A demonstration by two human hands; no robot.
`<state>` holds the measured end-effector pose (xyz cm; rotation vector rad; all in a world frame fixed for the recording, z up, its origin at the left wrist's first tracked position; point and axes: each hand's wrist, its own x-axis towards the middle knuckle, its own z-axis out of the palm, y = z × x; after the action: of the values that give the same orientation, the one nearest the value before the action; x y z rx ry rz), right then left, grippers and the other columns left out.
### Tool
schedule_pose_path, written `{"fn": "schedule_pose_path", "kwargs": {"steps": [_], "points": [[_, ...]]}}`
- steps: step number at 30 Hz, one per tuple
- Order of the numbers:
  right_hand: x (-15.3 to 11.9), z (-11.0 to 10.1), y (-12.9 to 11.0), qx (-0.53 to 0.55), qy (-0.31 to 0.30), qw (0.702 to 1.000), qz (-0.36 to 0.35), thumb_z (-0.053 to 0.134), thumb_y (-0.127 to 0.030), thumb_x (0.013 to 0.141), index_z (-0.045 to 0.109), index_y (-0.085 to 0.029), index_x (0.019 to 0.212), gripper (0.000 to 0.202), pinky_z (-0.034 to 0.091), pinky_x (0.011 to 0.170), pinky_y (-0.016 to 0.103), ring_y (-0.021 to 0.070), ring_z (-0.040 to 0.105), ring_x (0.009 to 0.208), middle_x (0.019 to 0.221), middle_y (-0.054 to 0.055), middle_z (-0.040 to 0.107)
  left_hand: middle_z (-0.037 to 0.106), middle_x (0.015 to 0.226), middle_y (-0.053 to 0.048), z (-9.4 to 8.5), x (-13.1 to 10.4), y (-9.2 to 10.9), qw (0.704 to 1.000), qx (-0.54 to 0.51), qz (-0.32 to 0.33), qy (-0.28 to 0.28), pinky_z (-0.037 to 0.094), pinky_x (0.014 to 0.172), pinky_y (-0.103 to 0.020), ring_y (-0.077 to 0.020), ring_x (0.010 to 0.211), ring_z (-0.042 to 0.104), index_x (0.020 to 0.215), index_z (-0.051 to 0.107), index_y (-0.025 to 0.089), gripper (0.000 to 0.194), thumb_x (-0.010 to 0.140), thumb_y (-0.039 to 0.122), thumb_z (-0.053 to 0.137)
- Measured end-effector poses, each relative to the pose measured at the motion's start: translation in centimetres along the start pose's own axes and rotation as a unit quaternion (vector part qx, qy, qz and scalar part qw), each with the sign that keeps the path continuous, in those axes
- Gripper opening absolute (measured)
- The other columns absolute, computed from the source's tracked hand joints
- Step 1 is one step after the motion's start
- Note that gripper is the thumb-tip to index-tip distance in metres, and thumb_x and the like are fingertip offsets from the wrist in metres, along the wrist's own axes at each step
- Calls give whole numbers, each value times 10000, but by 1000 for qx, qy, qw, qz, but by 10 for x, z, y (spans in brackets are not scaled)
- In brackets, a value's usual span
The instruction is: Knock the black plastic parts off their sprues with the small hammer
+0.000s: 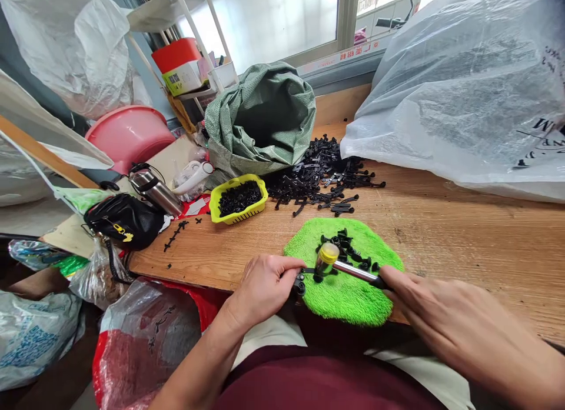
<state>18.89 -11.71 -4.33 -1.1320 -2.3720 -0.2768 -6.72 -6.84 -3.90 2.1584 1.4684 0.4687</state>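
My right hand (pixel 435 307) is wrapped round the dark handle of a small mallet (pixel 359 272) with a metal shaft and a yellow, clear-faced head. Its head is over a black plastic part (pixel 309 271) at the near left of a green cloth (pixel 353 304); whether the two touch I cannot tell. My left hand (pixel 267 283) pinches that part between thumb and fingers at the cloth's left edge. More dark pieces show just under these fingertips. Several small black round-headed pieces (pixel 346 245) lie loose on the cloth behind the mallet head.
Behind the cloth spreads a heap of black strip-like parts (pixel 326 175), beside an open green woven sack (pixel 260 116). A yellow basket (pixel 238 215) holds small black pieces. A large plastic bag (pixel 441 104) covers the back right. Leftward are a steel flask (pixel 156 189) and black pouch (pixel 126 219).
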Motion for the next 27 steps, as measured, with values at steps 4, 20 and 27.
{"fn": "schedule_pose_path", "kwargs": {"steps": [4,20,27], "points": [[-3,-2,-1,23,36,998,36,257,-222,990,454,-221,926,207,390,393,281,197,618,484,643,13,622,757,872,-16,1,-2,1,1000,23,13,14,415,647,-251,-163,721,672,980,755,276,310,854,200,483],[0,9,-4,20,8,1000,1,236,-132,958,437,-213,892,226,372,364,258,167,582,414,578,-20,591,753,823,-24,-5,3,1,998,48,14,-25,409,641,-250,-157,677,643,990,754,259,347,845,205,443],[-6,12,-1,32,5,999,23,249,-151,962,473,-216,877,248,368,346,279,187,593,411,585,-10,623,741,794,-27,-2,5,-4,1000,-10,3,-29,407,650,-247,-160,680,620,951,764,248,322,834,215,466]]}}
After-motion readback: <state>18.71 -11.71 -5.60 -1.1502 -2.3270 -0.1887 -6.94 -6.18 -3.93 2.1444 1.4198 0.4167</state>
